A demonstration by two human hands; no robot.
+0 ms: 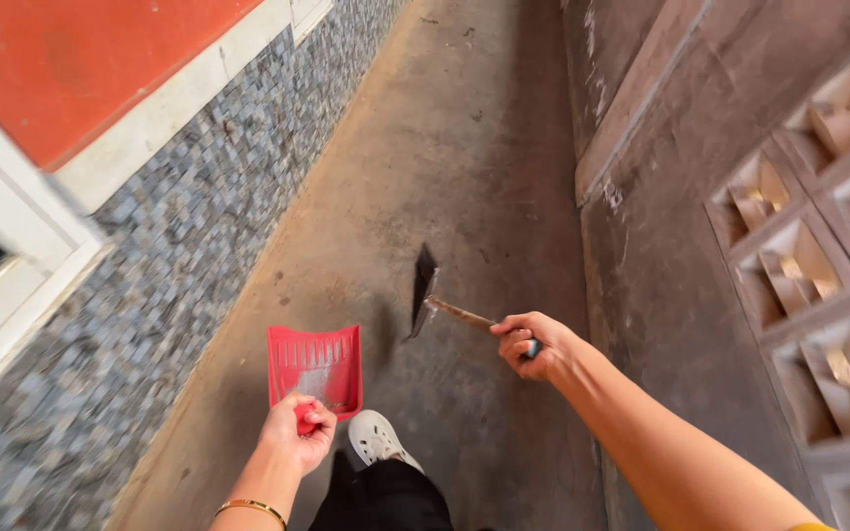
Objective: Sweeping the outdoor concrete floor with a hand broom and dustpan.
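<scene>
My left hand grips the handle of a red plastic dustpan, held low over the concrete floor with its mouth pointing ahead. A gold bangle sits on that wrist. My right hand is closed around the handle of a small hoe, whose dark metal blade hangs down to the left of the hand, above the floor. The two tools are apart, the hoe blade a little right of the dustpan. Between my arms, my white shoe and dark trouser leg show.
A narrow concrete passage runs ahead. On the left is a wall of small grey-blue mosaic tiles with a white frame and red panel above. On the right stands a dark wall with patterned ventilation blocks.
</scene>
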